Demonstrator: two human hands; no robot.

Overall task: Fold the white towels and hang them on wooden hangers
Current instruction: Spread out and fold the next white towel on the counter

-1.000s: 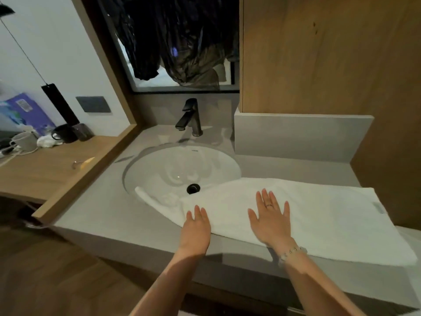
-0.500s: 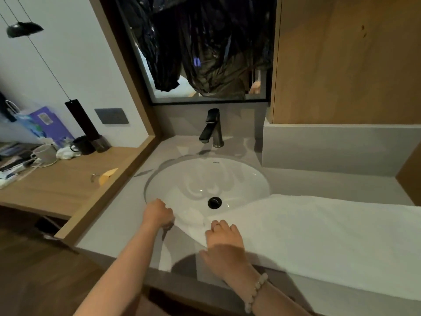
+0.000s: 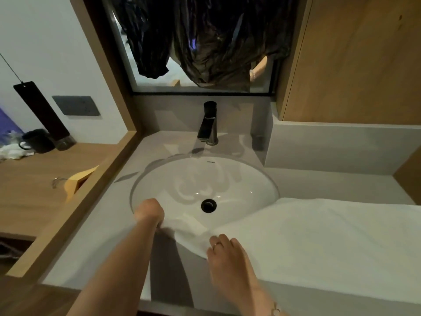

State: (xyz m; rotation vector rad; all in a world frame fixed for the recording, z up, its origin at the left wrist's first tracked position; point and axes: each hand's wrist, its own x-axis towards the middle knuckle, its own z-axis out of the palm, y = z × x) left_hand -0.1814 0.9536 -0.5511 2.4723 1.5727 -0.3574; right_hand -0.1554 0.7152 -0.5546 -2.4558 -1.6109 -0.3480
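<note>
**Both hands at the left end, the towel running off to the right**

The white towel (image 3: 319, 236) lies flat on the grey tabletop (image 3: 95, 242). Its long axis runs left to right, and its right end goes past the frame edge. Its left end droops over the near rim of the sink (image 3: 227, 160), and that is where both hands are.

The left hand (image 3: 149, 213) has its fingers curled down and grips the far-left corner at the basin's near-left rim. The right hand (image 3: 224, 249) is closer to the body, its fingers bent over the towel's near edge and pinching the near corner. How much cloth is caught under the fingers cannot be seen.

The whole length of the towel therefore lies to the right of both hands. The next fold will likely carry this held end rightward over the flat part — a sweep along the long axis, not across it. The right hand is nearer the bulk of the cloth, while the left has farther to travel and must lift its corner clear of the basin.

A wooden hanger (image 3: 77, 181) lies well apart on the lower wooden surface to the left, untouched.
</note>
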